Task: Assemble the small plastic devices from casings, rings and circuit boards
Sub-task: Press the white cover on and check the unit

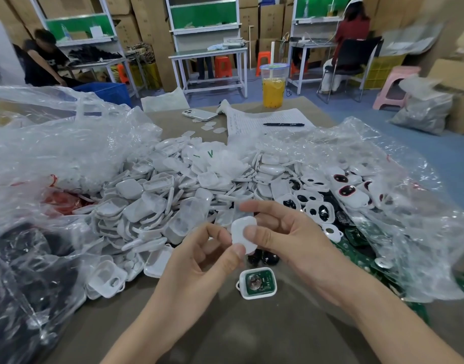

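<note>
Left hand [199, 254], right hand [283, 232], both pinching casing [242, 233]

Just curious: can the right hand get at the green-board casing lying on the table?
Probably yes: the casing lies uncovered just below the right hand, though that hand is busy holding a white cover.

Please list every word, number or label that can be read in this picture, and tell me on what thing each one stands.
Nothing is readable.
Sheet of paper under the pen: handwriting, too small to read.
Circuit board on the table: white marks, too small.
Cardboard boxes at the back: printed marks, blurred.
White casing, pinched by the left hand and right hand: no text visible.
</note>
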`<act>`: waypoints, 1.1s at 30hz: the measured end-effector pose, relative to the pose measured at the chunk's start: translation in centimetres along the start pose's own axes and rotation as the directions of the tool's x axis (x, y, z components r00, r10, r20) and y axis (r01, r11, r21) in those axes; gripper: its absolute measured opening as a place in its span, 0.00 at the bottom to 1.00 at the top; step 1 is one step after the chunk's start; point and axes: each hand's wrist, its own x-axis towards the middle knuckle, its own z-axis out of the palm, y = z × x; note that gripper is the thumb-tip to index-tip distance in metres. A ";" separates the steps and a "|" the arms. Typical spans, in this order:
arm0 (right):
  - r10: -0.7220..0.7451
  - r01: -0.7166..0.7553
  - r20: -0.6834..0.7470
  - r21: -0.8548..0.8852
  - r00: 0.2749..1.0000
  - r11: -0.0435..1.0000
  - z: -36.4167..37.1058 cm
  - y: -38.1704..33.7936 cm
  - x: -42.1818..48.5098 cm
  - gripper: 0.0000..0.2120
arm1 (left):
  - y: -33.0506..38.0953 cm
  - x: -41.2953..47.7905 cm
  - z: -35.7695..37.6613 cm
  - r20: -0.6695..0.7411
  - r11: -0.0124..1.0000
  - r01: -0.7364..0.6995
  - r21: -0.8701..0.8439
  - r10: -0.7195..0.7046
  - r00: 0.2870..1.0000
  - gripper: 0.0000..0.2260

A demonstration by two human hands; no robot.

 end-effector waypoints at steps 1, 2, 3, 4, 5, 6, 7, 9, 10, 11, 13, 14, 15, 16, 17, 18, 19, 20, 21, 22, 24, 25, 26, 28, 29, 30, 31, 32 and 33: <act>-0.005 0.005 -0.019 0.012 1.000 1.000 0.0 -0.1 0.0 0.14 | 0.0 0.0 0.0 -0.003 0.999 -0.017 0.036 0.017 1.000 0.11; -0.011 0.012 -0.031 0.015 0.999 1.000 0.0 -0.2 0.0 0.13 | 0.0 0.0 0.0 -0.020 0.997 -0.040 0.073 0.041 0.999 0.10; -0.017 0.017 -0.036 0.015 0.999 1.000 -0.1 -0.4 -0.1 0.12 | 0.0 0.0 0.0 -0.045 0.993 -0.064 0.104 0.069 0.997 0.09; -0.019 0.019 -0.040 0.008 0.999 1.000 -0.2 -0.4 -0.1 0.12 | 0.1 0.0 0.0 -0.067 0.986 -0.093 0.135 0.103 0.992 0.08; -0.019 0.019 -0.039 -0.006 0.999 1.000 -0.3 -0.5 -0.2 0.12 | 0.3 0.0 0.0 -0.078 0.976 -0.133 0.172 0.148 0.986 0.08; -0.018 0.017 -0.031 -0.024 0.999 1.000 -0.4 -0.5 -0.2 0.12 | 0.3 0.0 0.0 -0.072 0.959 -0.181 0.218 0.201 0.977 0.07; -0.011 0.010 -0.018 -0.048 1.000 0.999 -0.4 -0.5 -0.3 0.13 | 0.3 0.0 0.0 -0.055 0.938 -0.222 0.265 0.244 0.968 0.07; 0.025 -0.022 0.018 -0.118 1.000 0.993 -0.4 -0.6 -0.3 0.17 | 0.3 -0.2 0.0 -0.010 0.902 -0.251 0.350 0.271 0.962 0.07; 0.051 -0.045 0.035 -0.154 0.998 0.987 -0.4 -0.7 -0.3 0.20 | 0.2 -0.3 -0.1 0.018 0.881 -0.263 0.393 0.278 0.960 0.06; 0.076 -0.066 0.049 -0.181 0.996 0.981 -0.5 -0.7 -0.3 0.22 | 0.2 -0.3 -0.1 0.054 0.856 -0.286 0.431 0.292 0.955 0.06; 0.111 -0.096 0.068 -0.204 0.991 0.974 -0.6 -0.6 -0.3 0.24 | 0.1 -0.5 -0.2 0.121 0.805 -0.342 0.486 0.325 0.938 0.06; 0.124 -0.108 0.075 -0.194 0.989 0.975 -0.6 -0.6 -0.4 0.23 | 0.1 -0.5 -0.3 0.138 0.777 -0.364 0.513 0.343 0.929 0.06; 0.136 -0.120 0.081 -0.177 0.987 0.977 -0.6 -0.5 -0.5 0.22 | 0.2 -0.4 -0.4 0.138 0.749 -0.377 0.545 0.363 0.922 0.07; 0.143 -0.129 0.083 -0.158 0.986 0.979 -0.6 -0.5 -0.5 0.20 | 0.2 -0.4 -0.5 0.127 0.724 -0.379 0.577 0.380 0.916 0.08; 0.147 -0.134 0.079 -0.142 0.986 0.981 -0.6 -0.5 -0.5 0.18 | 0.2 -0.4 -0.6 0.109 0.706 -0.373 0.603 0.390 0.914 0.10; 0.149 -0.138 0.075 -0.132 0.986 0.982 -0.7 -0.4 -0.5 0.17 | 0.2 -0.4 -0.7 0.093 0.694 -0.362 0.622 0.394 0.914 0.11; 0.150 -0.139 0.076 -0.134 0.986 0.981 -0.8 -0.4 -0.5 0.15 | 0.2 -0.3 -0.8 0.086 0.684 -0.355 0.637 0.394 0.915 0.12; 0.150 -0.137 0.078 -0.153 0.986 0.979 -1.0 -0.3 -0.5 0.15 | 0.2 -0.3 -0.8 0.094 0.669 -0.357 0.652 0.395 0.914 0.12; 0.151 -0.134 0.078 -0.186 0.986 0.973 -1.1 -0.2 -0.4 0.14 | 0.2 -0.3 -0.8 0.116 0.648 -0.370 0.666 0.400 0.909 0.12; 0.151 -0.131 0.079 -0.219 0.985 0.967 -1.1 -0.1 -0.4 0.14 | 0.1 -0.3 -0.8 0.147 0.624 -0.391 0.677 0.407 0.902 0.12; 0.164 -0.137 0.087 -0.255 0.983 0.957 -1.2 0.0 -0.4 0.15 | 0.0 -0.3 -0.8 0.201 0.582 -0.431 0.689 0.418 0.886 0.11; 0.171 -0.141 0.092 -0.271 0.981 0.952 -1.2 0.0 -0.5 0.15 | -0.1 -0.3 -0.8 0.220 0.567 -0.445 0.693 0.422 0.880 0.11; 0.176 -0.142 0.096 -0.290 0.980 0.947 -1.2 0.1 -0.6 0.16 | -0.2 -0.3 -0.8 0.231 0.558 -0.453 0.696 0.423 0.876 0.11; 0.161 -0.127 0.087 -0.309 0.983 0.943 -1.1 0.2 -0.6 0.16 | -0.3 -0.3 -0.8 0.228 0.568 -0.447 0.691 0.415 0.881 0.10; 0.124 -0.099 0.060 -0.315 0.990 0.944 -1.0 0.2 -0.6 0.16 | -0.3 -0.4 -0.8 0.214 0.595 -0.430 0.679 0.399 0.891 0.09; 0.065 -0.056 0.016 -0.324 0.998 0.944 -1.0 0.1 -0.6 0.15 | -0.3 -0.5 -0.9 0.195 0.632 -0.405 0.661 0.377 0.906 0.09; -0.007 -0.005 -0.033 -0.338 0.999 0.941 -1.0 0.0 -0.7 0.15 | -0.4 -0.5 -1.0 0.176 0.669 -0.377 0.640 0.351 0.920 0.08; -0.081 0.049 -0.074 -0.360 0.994 0.932 -1.2 -0.2 -1.0 0.13 | -0.4 -0.6 -1.0 0.165 0.699 -0.352 0.622 0.322 0.932 0.07; -0.149 0.100 -0.095 -0.397 0.984 0.913 -1.4 -0.4 -1.3 0.10 | -0.5 -0.7 -1.1 0.166 0.719 -0.332 0.610 0.294 0.941 0.07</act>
